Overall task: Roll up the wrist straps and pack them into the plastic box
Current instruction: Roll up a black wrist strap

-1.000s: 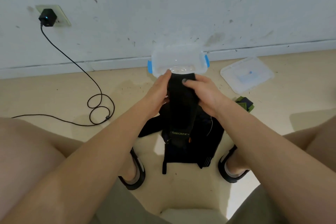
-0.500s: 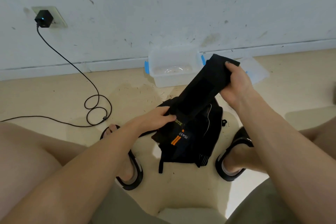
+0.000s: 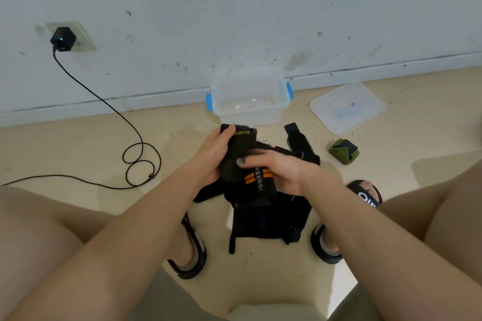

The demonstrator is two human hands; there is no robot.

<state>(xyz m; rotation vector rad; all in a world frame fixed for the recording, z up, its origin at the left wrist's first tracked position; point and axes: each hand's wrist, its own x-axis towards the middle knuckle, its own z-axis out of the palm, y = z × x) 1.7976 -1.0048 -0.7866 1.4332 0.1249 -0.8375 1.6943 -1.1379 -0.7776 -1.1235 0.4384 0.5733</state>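
Observation:
A black wrist strap [image 3: 238,147] with yellow lettering is held up over a pile of black straps [image 3: 268,216] on the floor between my feet. My left hand [image 3: 212,154] grips the strap's upper end. My right hand [image 3: 276,172] curls round its lower part, near the orange stripes. The clear plastic box [image 3: 249,112] with blue clips stands open by the wall, just beyond my hands. Another black strap [image 3: 297,139] lies flat to the right of the box.
The box's clear lid [image 3: 347,107] lies on the floor at the right. A rolled green strap [image 3: 344,151] sits near it. A black cable [image 3: 135,154] runs from a wall charger [image 3: 62,39] across the floor on the left. My sandalled feet flank the pile.
My right hand has come down from the upper right to the middle of the strap. My left hand has moved up to the strap's top end. One strap now lies beside the box.

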